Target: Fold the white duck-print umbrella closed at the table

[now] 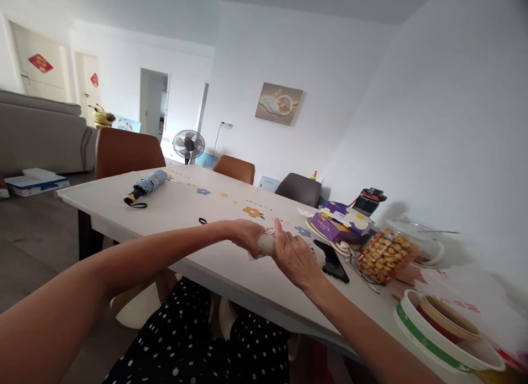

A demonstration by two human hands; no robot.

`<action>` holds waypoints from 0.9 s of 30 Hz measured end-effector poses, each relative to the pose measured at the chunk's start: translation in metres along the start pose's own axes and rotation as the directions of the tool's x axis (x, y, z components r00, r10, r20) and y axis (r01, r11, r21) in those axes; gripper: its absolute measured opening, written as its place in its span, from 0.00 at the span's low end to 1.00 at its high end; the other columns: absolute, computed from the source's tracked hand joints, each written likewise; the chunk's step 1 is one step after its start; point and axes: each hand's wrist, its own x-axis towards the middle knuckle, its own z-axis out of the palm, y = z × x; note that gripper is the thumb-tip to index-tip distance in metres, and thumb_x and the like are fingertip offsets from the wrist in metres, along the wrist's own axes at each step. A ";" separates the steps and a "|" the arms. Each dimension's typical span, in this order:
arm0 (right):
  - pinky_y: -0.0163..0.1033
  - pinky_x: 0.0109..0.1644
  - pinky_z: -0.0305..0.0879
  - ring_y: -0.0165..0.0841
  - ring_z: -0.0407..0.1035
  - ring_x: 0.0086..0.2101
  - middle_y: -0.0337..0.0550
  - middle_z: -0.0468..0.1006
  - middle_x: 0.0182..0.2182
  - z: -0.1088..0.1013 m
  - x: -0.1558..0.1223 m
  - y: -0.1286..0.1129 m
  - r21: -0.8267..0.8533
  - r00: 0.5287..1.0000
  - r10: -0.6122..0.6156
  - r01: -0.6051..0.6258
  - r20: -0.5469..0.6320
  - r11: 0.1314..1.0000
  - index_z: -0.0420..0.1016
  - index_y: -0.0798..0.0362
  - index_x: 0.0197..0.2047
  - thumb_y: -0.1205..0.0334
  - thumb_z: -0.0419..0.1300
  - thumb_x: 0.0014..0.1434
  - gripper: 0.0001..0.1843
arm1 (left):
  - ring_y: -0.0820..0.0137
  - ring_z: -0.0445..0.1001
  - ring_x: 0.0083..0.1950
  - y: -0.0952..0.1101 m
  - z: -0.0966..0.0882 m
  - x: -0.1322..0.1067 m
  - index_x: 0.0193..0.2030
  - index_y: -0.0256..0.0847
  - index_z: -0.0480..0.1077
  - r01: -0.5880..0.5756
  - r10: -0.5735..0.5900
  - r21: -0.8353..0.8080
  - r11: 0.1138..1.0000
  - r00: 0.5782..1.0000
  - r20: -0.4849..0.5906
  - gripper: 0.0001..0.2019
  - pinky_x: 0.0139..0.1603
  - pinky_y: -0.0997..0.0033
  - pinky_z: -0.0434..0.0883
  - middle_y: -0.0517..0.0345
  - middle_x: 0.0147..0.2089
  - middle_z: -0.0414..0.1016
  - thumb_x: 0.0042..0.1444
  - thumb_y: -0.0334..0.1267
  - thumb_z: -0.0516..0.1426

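Above the near edge of the table, both hands are on a pale, rolled-up bundle that looks like a folding umbrella. My left hand is closed around its left part. My right hand wraps its middle, with the thumb pointing up; the fingers hide much of the cloth. A pale end shows past my right hand, beside a black phone. A black loop lies on the table left of my left hand. Farther left lies a blue folded umbrella with a black handle and strap.
The white table has flower prints. Along its right side stand a purple tissue box, a clear jar of round snacks, a dark bottle, stacked paper bowls and a plastic bag. Chairs line the far side.
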 end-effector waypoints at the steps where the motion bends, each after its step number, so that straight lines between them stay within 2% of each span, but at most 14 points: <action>1: 0.43 0.35 0.63 0.41 0.69 0.35 0.59 0.74 0.37 0.002 0.002 -0.001 -0.015 1.000 0.014 -0.014 -0.025 1.000 0.46 0.70 0.63 0.77 0.44 0.59 0.29 | 0.64 0.72 0.33 -0.001 -0.001 0.000 0.41 0.40 0.67 0.013 -0.013 0.012 1.000 1.000 -0.014 0.22 0.30 0.69 0.65 0.54 0.35 0.74 0.40 0.49 0.59; 3: 0.44 0.38 0.63 0.42 0.69 0.38 0.61 0.73 0.40 0.004 0.008 -0.003 -0.004 0.997 0.075 -0.075 -0.035 0.997 0.51 0.69 0.61 0.76 0.45 0.59 0.26 | 0.63 0.73 0.34 -0.002 -0.003 0.002 0.42 0.41 0.66 0.020 -0.014 0.073 0.997 0.996 -0.088 0.21 0.32 0.68 0.65 0.53 0.35 0.74 0.42 0.49 0.58; 5: 0.44 0.41 0.62 0.43 0.69 0.40 0.60 0.73 0.41 0.003 0.017 -0.004 0.062 0.982 0.188 -0.189 0.023 0.980 0.57 0.68 0.58 0.72 0.49 0.59 0.23 | 0.61 0.73 0.36 -0.005 -0.002 0.004 0.45 0.41 0.65 0.011 0.015 0.156 0.988 0.986 -0.164 0.20 0.34 0.66 0.65 0.52 0.36 0.74 0.46 0.47 0.56; 7: 0.42 0.39 0.61 0.43 0.69 0.40 0.57 0.74 0.39 0.000 0.027 -0.002 0.178 0.935 0.295 -0.330 0.199 0.927 0.64 0.65 0.51 0.64 0.56 0.55 0.21 | 0.61 0.73 0.38 -0.009 0.000 0.007 0.46 0.40 0.64 -0.003 0.064 0.262 0.965 0.972 -0.225 0.16 0.36 0.65 0.65 0.50 0.37 0.74 0.50 0.41 0.54; 8: 0.41 0.37 0.60 0.42 0.70 0.37 0.54 0.75 0.36 0.000 0.031 0.001 0.248 0.893 0.308 -0.395 0.327 0.884 0.67 0.62 0.47 0.58 0.60 0.52 0.21 | 0.60 0.73 0.38 -0.012 0.001 0.009 0.46 0.39 0.64 -0.006 0.089 0.319 0.948 0.966 -0.245 0.14 0.36 0.65 0.65 0.49 0.38 0.74 0.51 0.38 0.52; 10: 0.38 0.32 0.58 0.39 0.70 0.32 0.47 0.76 0.32 0.001 0.038 0.008 0.409 0.827 0.202 -0.453 0.525 0.792 0.70 0.56 0.40 0.51 0.63 0.46 0.22 | 0.60 0.73 0.38 -0.016 0.004 0.011 0.44 0.37 0.64 -0.013 0.133 0.412 0.911 0.955 -0.265 0.11 0.35 0.65 0.64 0.46 0.37 0.73 0.53 0.33 0.50; 13: 0.36 0.31 0.57 0.36 0.69 0.32 0.41 0.76 0.34 0.012 0.043 0.019 0.614 0.837 0.070 -0.452 0.543 0.647 0.69 0.52 0.43 0.51 0.65 0.43 0.25 | 0.61 0.72 0.37 -0.023 0.009 0.014 0.43 0.35 0.64 -0.018 0.179 0.497 0.868 0.944 -0.278 0.10 0.32 0.66 0.64 0.46 0.36 0.72 0.56 0.31 0.47; 15: 0.35 0.30 0.56 0.35 0.69 0.32 0.42 0.76 0.36 0.020 0.046 0.022 0.653 0.827 0.056 -0.481 0.559 0.585 0.68 0.52 0.44 0.52 0.66 0.41 0.27 | 0.61 0.72 0.38 -0.028 0.013 0.017 0.43 0.35 0.64 -0.021 0.219 0.546 0.837 0.929 -0.300 0.10 0.33 0.67 0.63 0.46 0.36 0.71 0.57 0.30 0.46; 16: 0.34 0.30 0.56 0.35 0.69 0.31 0.42 0.76 0.35 0.024 0.047 0.022 0.640 0.811 0.056 -0.500 0.583 0.584 0.68 0.52 0.44 0.53 0.66 0.41 0.26 | 0.61 0.71 0.39 -0.031 0.015 0.019 0.43 0.34 0.64 -0.023 0.242 0.568 0.823 0.918 -0.314 0.11 0.33 0.67 0.63 0.46 0.36 0.71 0.58 0.30 0.45; 18: 0.34 0.28 0.54 0.35 0.69 0.30 0.42 0.76 0.32 0.030 0.049 0.019 0.568 0.789 0.079 -0.504 0.609 0.651 0.69 0.53 0.40 0.55 0.64 0.42 0.21 | 0.62 0.71 0.40 -0.036 0.020 0.022 0.43 0.34 0.65 -0.018 0.270 0.590 0.808 0.900 -0.343 0.12 0.33 0.68 0.63 0.45 0.37 0.71 0.59 0.29 0.43; 19: 0.35 0.28 0.53 0.35 0.69 0.29 0.43 0.75 0.31 0.033 0.050 0.017 0.525 0.798 0.095 -0.476 0.596 0.706 0.69 0.54 0.39 0.57 0.63 0.44 0.18 | 0.62 0.71 0.40 -0.038 0.023 0.024 0.44 0.33 0.65 -0.009 0.266 0.586 0.810 0.896 -0.355 0.12 0.33 0.68 0.63 0.45 0.37 0.71 0.58 0.28 0.44; 23: 0.37 0.31 0.52 0.38 0.69 0.32 0.48 0.75 0.34 0.047 0.046 0.003 0.323 0.912 0.113 -0.253 0.395 0.912 0.67 0.57 0.42 0.66 0.56 0.51 0.13 | 0.60 0.72 0.38 -0.044 0.030 0.031 0.45 0.34 0.65 0.030 0.137 0.489 0.872 0.943 -0.304 0.14 0.34 0.65 0.65 0.46 0.37 0.72 0.50 0.32 0.53; 25: 0.38 0.33 0.52 0.39 0.68 0.35 0.51 0.74 0.37 0.056 0.041 -0.004 0.227 0.960 0.082 -0.146 0.269 0.963 0.66 0.59 0.45 0.68 0.53 0.55 0.13 | 0.59 0.72 0.38 -0.046 0.027 0.033 0.42 0.37 0.66 0.039 0.064 0.425 0.904 0.972 -0.226 0.16 0.36 0.64 0.66 0.48 0.36 0.72 0.44 0.37 0.57; 27: 0.39 0.35 0.53 0.40 0.67 0.37 0.53 0.73 0.38 0.065 0.037 -0.009 0.153 0.981 0.065 -0.094 0.185 0.984 0.65 0.60 0.46 0.68 0.51 0.58 0.12 | 0.59 0.72 0.39 -0.049 0.022 0.036 0.40 0.40 0.67 0.051 -0.002 0.343 0.938 0.990 -0.143 0.18 0.37 0.65 0.66 0.51 0.36 0.73 0.40 0.42 0.60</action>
